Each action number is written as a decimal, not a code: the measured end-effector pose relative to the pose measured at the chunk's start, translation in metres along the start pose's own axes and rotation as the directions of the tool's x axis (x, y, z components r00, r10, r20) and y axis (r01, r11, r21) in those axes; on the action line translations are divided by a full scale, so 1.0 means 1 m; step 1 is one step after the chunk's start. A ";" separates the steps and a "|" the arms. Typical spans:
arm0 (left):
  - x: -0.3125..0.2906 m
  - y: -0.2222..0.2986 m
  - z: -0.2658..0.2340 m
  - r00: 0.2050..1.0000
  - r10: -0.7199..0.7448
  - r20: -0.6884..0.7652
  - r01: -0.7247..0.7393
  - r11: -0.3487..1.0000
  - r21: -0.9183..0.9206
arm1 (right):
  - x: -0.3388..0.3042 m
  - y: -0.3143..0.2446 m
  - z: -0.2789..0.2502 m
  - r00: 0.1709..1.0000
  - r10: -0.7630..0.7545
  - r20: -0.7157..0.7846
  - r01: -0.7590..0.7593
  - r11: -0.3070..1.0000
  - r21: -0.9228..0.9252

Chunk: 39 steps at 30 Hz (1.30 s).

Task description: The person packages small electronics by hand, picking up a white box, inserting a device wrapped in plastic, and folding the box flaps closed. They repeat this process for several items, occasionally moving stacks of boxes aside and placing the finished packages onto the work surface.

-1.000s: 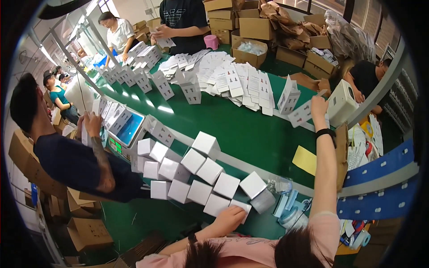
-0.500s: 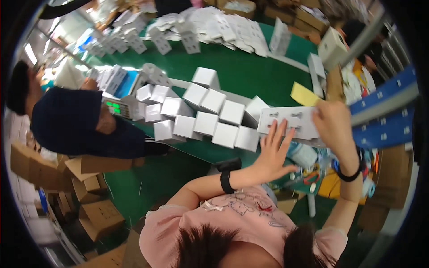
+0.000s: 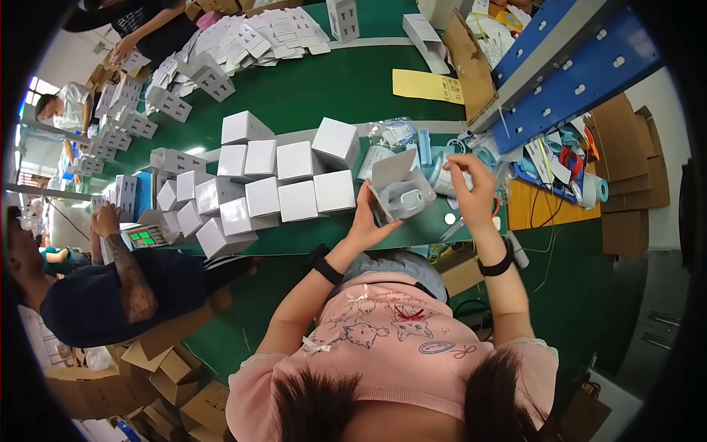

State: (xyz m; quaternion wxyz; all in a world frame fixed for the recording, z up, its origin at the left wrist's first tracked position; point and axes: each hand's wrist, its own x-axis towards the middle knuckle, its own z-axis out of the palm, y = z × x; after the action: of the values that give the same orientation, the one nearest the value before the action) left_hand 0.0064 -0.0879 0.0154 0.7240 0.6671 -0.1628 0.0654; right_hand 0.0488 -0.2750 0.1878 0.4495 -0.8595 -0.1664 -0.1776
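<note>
Tilting slightly, an opened white box [image 3: 388,169] is held over the near edge of the green desk [image 3: 353,77], clamped by the left grip [image 3: 366,225], with the thumb along its near side and fingers up its left. Its mouth is turned upward, perhaps so that the inside can be seen and reached; a pale, partly clear item [image 3: 411,200] is shown within. By this hold the box seems to be steadied from one side while the other side is left free. The left forearm is angled inward, and the wrist is set low beside the desk edge.

Opposite, the right grip [image 3: 477,188] is raised just beside the box, its wrist bent and its fingers curled leftward; whether anything is pinched there cannot be told.

To the left, closed white boxes [image 3: 297,201] are stood close together in rows, likely to save room and keep them easily counted. Beyond, a yellow sheet [image 3: 427,86] is laid flat, and past it an open-ended box [image 3: 426,43] is rested on its side. Farthest off, flat boxes [image 3: 269,33] are heaped loosely, presumably kept within reach of a dark-shirted co-worker [image 3: 151,33].
</note>
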 end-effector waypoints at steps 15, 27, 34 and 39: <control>-0.017 0.019 -0.006 0.989 0.038 0.144 -0.079 0.954 0.291 | -0.097 0.028 0.065 0.985 0.124 0.120 -0.157 0.932 0.327; -0.004 0.060 0.014 0.995 0.096 -0.040 -0.066 0.881 0.468 | -0.109 0.026 0.066 0.976 0.191 0.101 -0.214 0.925 0.313; 0.000 0.066 0.014 0.996 0.039 -0.080 -0.004 0.917 0.400 | -0.094 0.018 0.060 0.988 -0.092 0.120 0.080 0.991 0.107; 0.003 0.080 0.010 0.987 0.158 0.013 -0.138 0.821 0.554 | -0.099 0.026 0.063 0.988 -0.046 0.145 0.026 0.990 0.135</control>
State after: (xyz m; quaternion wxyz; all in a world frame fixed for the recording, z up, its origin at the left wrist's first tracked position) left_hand -0.0172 -0.0899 0.0927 0.4955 0.8320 -0.1763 0.1766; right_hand -0.0167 -0.2492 0.0907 0.4890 -0.8352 -0.2263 -0.1101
